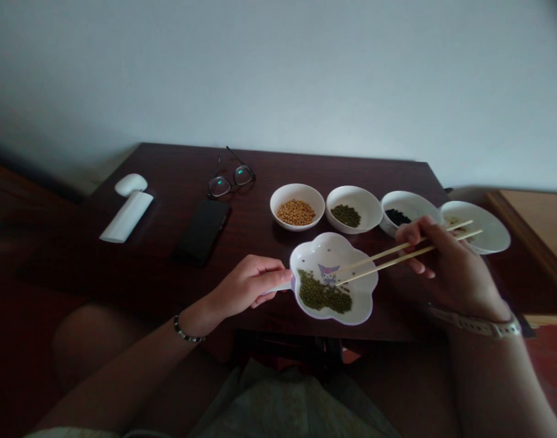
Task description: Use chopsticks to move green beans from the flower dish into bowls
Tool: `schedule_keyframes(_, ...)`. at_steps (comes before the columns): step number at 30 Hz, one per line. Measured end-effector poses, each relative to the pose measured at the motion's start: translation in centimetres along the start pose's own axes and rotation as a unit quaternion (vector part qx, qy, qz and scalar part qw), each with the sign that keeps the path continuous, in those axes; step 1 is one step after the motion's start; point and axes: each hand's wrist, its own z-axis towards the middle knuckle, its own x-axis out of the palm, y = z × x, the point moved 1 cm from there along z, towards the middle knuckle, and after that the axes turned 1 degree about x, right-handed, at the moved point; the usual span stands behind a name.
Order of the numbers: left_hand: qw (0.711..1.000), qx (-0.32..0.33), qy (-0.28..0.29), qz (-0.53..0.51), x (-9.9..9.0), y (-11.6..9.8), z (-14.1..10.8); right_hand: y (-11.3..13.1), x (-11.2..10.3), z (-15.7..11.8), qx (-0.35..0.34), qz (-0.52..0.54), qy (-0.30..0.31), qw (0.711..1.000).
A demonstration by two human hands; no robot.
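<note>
The **left hand** (247,286) is gripping the short handle of a white flower-shaped plate (346,248) and is holding it just above the edge of the dark wood table (260,173). A pile of green mung beans (324,293) is sitting on the plate, next to a little cartoon picture (328,275). The right hand (447,267) is pinching a pair of wooden chopsticks (397,255). Their tips are reaching over the plate, right by the cartoon and close to the beans. The two hands are staying apart, with the plate between them.

Behind the plate, white bowls are standing in a row. One bowl (297,190) is holding yellow soybeans, the next bowl (353,194) is holding green beans, and the next bowl (408,199) is holding black beans. A white dish (486,228) is sitting at the end, partly behind the right hand. On the table's far side, glasses (230,180) are lying folded open, and a black phone (201,231) is lying flat. A white computer mouse (131,184) is sitting beside a long white case (126,216). A beaded bracelet (189,331) is circling the left wrist, and a pale band (476,324) is wrapping the right wrist.
</note>
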Motion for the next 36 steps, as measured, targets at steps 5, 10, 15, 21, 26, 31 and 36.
schedule_keyframes(5, 1.000, 0.005, -0.004, 0.000, 0.02, -0.08, -0.03, -0.05, -0.32, 0.13, 0.020, 0.022, -0.011, 0.999)
schedule_keyframes(10, 1.000, 0.010, -0.011, 0.000, 0.06, -0.02, -0.07, -0.16, -0.23, 0.13, 0.020, 0.015, -0.019, 1.000)
schedule_keyframes(15, 1.000, 0.011, -0.013, 0.000, 0.01, 0.02, 0.01, -0.22, -0.22, 0.06, 0.035, 0.021, -0.014, 0.999)
schedule_keyframes(21, 1.000, 0.001, -0.012, 0.012, 0.06, -0.14, 0.06, -0.18, -0.17, 0.10, 0.028, 0.006, -0.008, 1.000)
schedule_keyframes(26, 1.000, -0.007, -0.014, 0.020, 0.11, -0.33, 0.08, -0.18, -0.02, 0.15, 0.022, -0.001, -0.001, 1.000)
schedule_keyframes(31, 1.000, -0.008, -0.019, 0.016, 0.12, -0.39, 0.16, -0.07, 0.27, 0.13, 0.025, -0.006, -0.001, 1.000)
schedule_keyframes(36, 1.000, -0.010, -0.015, 0.015, 0.18, -0.52, 0.25, -0.14, 0.56, 0.06, 0.032, -0.012, -0.002, 0.999)
